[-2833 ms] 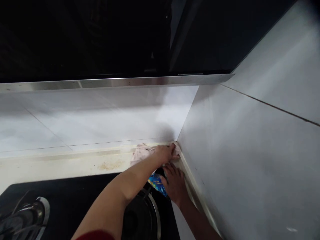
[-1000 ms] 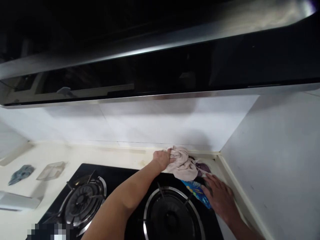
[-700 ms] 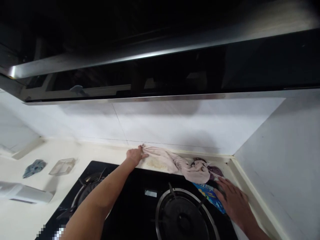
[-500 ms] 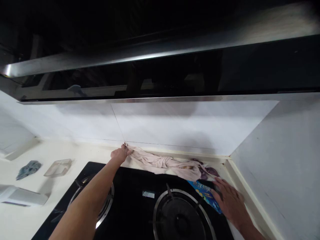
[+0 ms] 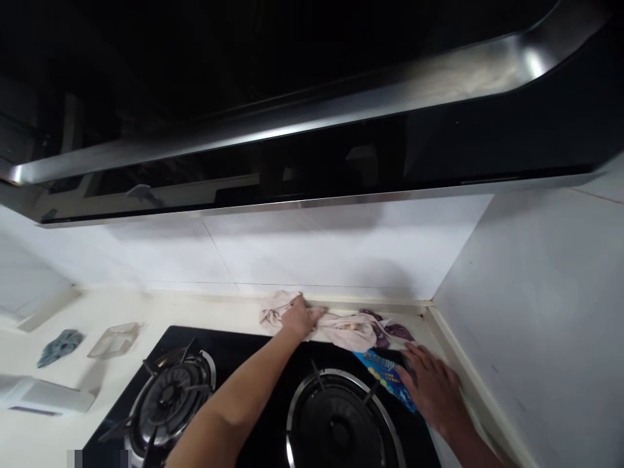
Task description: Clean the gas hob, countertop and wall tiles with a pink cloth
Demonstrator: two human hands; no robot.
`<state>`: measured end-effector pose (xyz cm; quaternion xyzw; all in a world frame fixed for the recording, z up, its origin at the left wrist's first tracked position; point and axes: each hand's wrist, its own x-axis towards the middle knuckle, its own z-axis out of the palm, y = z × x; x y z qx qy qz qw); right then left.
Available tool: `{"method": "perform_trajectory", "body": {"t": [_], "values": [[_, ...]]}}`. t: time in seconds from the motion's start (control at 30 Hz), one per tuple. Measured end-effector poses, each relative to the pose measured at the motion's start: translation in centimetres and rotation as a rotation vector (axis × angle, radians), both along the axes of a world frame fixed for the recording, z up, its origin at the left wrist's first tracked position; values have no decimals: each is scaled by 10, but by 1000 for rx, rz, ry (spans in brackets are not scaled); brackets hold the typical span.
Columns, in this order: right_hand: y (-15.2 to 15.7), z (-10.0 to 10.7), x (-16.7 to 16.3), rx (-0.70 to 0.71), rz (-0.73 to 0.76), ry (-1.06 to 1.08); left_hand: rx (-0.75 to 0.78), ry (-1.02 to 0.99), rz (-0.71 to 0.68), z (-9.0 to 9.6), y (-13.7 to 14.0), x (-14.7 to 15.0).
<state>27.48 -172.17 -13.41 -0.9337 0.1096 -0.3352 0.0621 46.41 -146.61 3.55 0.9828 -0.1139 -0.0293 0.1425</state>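
My left hand (image 5: 298,318) is closed on a crumpled pale pink cloth (image 5: 348,330) lying along the counter strip behind the hob. Part of the cloth bunches up to the left of the hand. At its right end are dark purple folds (image 5: 385,328); whether they belong to the same cloth I cannot tell. My right hand (image 5: 433,383) rests at the hob's right rear corner, fingers stretched out. Its thumb reaches over a blue printed packet (image 5: 385,376), partly covered by the hand.
The black gas hob (image 5: 258,354) has a left burner (image 5: 168,396) and a right burner (image 5: 341,422). A range hood (image 5: 312,156) hangs low above. On the left counter lie a grey-green cloth (image 5: 61,346), a clear tray (image 5: 114,340) and a white container (image 5: 46,395). A wall (image 5: 541,312) stands at right.
My left hand has moved right along the back strip, bunching the cloth's formerly stretched left end. My right hand stays by the blue packet. The view has shifted slightly.
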Motion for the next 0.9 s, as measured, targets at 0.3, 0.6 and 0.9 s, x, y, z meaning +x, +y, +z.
{"method": "perform_trajectory", "body": {"t": [0.3,0.6,0.9], "values": [[1,-1,3,-3,8,-40,-78,44,-166,-7,-90,-32],[-6,-4,0,35,19,69,-10,14,-622,-4,-178,-100],[-3,-6,0,21,5,16,234,-234,-467,-6,-48,-56]]}}
